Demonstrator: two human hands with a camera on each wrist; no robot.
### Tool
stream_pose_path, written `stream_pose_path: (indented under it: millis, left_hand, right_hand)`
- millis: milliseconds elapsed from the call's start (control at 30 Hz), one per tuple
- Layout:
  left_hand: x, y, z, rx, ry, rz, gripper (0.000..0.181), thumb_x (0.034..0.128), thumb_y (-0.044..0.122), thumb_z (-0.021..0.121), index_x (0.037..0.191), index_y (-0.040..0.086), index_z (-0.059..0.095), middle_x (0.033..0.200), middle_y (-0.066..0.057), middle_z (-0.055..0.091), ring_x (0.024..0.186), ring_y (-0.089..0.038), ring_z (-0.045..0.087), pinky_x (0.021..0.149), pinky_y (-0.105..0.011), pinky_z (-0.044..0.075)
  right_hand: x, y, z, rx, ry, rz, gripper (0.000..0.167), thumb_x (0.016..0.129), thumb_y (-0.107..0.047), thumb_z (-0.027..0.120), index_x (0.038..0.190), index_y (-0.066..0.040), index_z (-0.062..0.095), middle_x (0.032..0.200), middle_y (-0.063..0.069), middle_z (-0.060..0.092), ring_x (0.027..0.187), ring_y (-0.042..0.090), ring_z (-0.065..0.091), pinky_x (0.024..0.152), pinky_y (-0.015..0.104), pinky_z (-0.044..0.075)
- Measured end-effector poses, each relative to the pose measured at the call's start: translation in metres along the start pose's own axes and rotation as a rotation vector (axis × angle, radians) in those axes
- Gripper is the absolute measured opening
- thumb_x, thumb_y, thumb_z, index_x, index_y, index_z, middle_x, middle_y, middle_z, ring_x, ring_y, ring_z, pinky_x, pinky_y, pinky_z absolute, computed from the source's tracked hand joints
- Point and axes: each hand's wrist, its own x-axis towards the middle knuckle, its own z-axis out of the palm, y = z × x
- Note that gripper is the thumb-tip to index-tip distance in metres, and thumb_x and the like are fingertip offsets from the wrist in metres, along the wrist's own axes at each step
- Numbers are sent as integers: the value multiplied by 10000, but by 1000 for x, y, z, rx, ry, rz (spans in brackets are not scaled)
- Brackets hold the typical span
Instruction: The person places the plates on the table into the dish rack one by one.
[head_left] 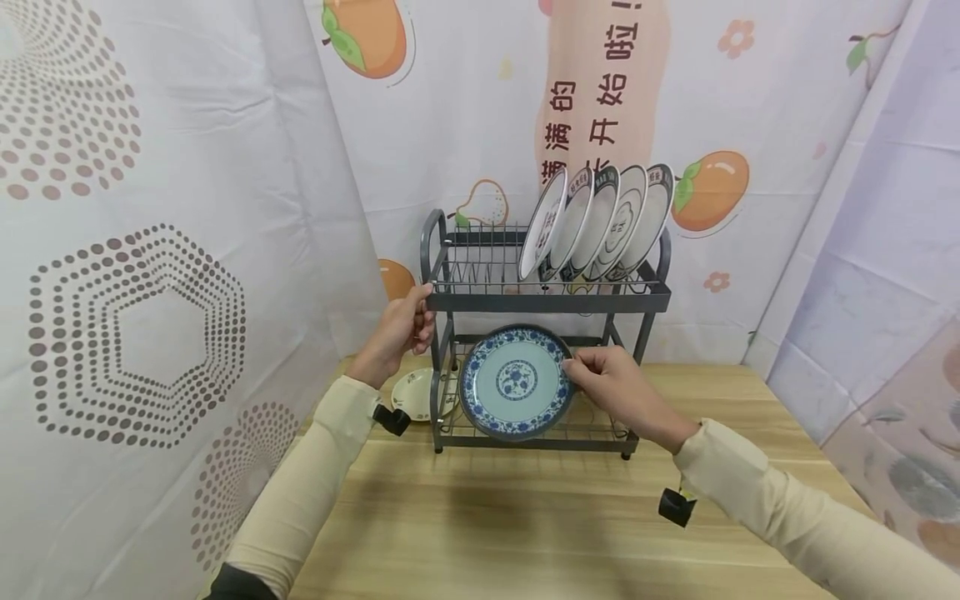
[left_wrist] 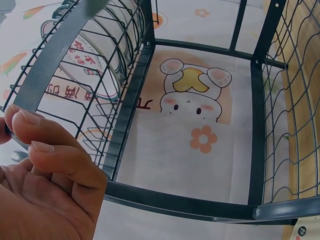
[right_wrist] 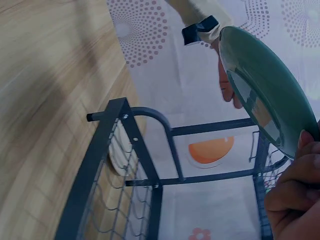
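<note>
A blue-and-white patterned plate (head_left: 517, 379) is held tilted up in front of the lower tier of a dark two-tier dish rack (head_left: 547, 302). My right hand (head_left: 618, 392) pinches it by its right rim; in the right wrist view the plate's green underside (right_wrist: 265, 80) shows. At the rack's upper left front corner, my left hand (head_left: 397, 329) grips the frame, thumb on top and fingers curled. Several white plates (head_left: 592, 225) with dark lettered rims stand on edge in the right half of the upper tier.
A pale dish (head_left: 414, 393) lies on the wooden table (head_left: 480, 517) by the rack's left side, partly behind its post. Printed cloth curtains (head_left: 450, 108) hang close behind the rack and along both sides.
</note>
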Motion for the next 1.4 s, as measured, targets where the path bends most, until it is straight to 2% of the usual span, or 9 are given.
stream_pose_path:
  millis: [200, 433, 533, 833, 967, 1100, 1300, 1400]
  left_hand:
    - [0, 0, 1, -5, 8, 9, 510, 1044, 488, 504, 718, 97, 481, 531, 15, 452, 426, -129, 391, 420, -236, 342]
    - [-2, 2, 3, 6, 12, 7, 493, 1041, 473, 501, 719, 99, 481, 534, 14, 452, 427, -127, 390, 419, -235, 340]
    - [-2, 3, 3, 10, 17, 5, 491, 1037, 474, 507, 724, 97, 486, 535, 11, 454, 429, -130, 392, 425, -240, 341]
    - [-2, 2, 2, 9, 12, -5, 495, 1037, 489, 513, 736, 97, 490, 544, 12, 459, 437, -128, 400, 432, -240, 349]
    - [-3, -1, 3, -7, 15, -7, 495, 1035, 484, 515, 730, 94, 484, 541, 11, 452, 438, -133, 392, 428, -242, 338]
    - [-3, -3, 5, -7, 24, -13, 497, 1035, 478, 511, 723, 93, 480, 535, 9, 443, 430, -133, 386, 422, -243, 334]
    - [-2, -2, 5, 5, 25, -14, 499, 1028, 485, 517, 715, 99, 476, 538, 13, 443, 436, -127, 386, 422, -238, 333]
    - [-2, 0, 4, 3, 29, -9, 500, 1026, 483, 518, 711, 98, 476, 532, 14, 446, 428, -126, 386, 417, -237, 333]
  right_hand:
    - [5, -16, -8, -32, 31, -53, 401, 1048, -188, 576, 676, -73, 479, 577, 4, 358, 517, 124, 317, 504, 259, 299]
    - [12, -30, -18, -72, 83, -85, 384, 1037, -191, 579, 675, -82, 517, 578, 9, 409, 513, 141, 369, 482, 267, 324]
    - [16, -35, -23, -65, 100, -105, 403, 1036, -187, 578, 661, -71, 482, 560, 17, 391, 493, 150, 352, 483, 274, 325]
    - [28, -52, -37, -70, 159, -112, 415, 1038, -217, 563, 669, -49, 477, 545, 29, 378, 477, 171, 333, 451, 301, 314]
    - [34, -56, -42, -108, 209, -119, 411, 1027, -201, 557, 659, -27, 504, 553, 43, 408, 513, 187, 353, 494, 307, 336]
    - [38, -59, -45, -119, 240, -92, 378, 1007, -179, 554, 665, -16, 558, 577, 48, 458, 530, 180, 353, 512, 302, 329]
    - [48, -68, -52, -140, 292, -56, 345, 989, -191, 548, 709, -13, 643, 633, 84, 586, 595, 172, 435, 499, 274, 338]
    - [54, -73, -55, -174, 322, -67, 343, 983, -195, 542, 706, -30, 659, 667, 101, 626, 565, 168, 415, 475, 269, 315]
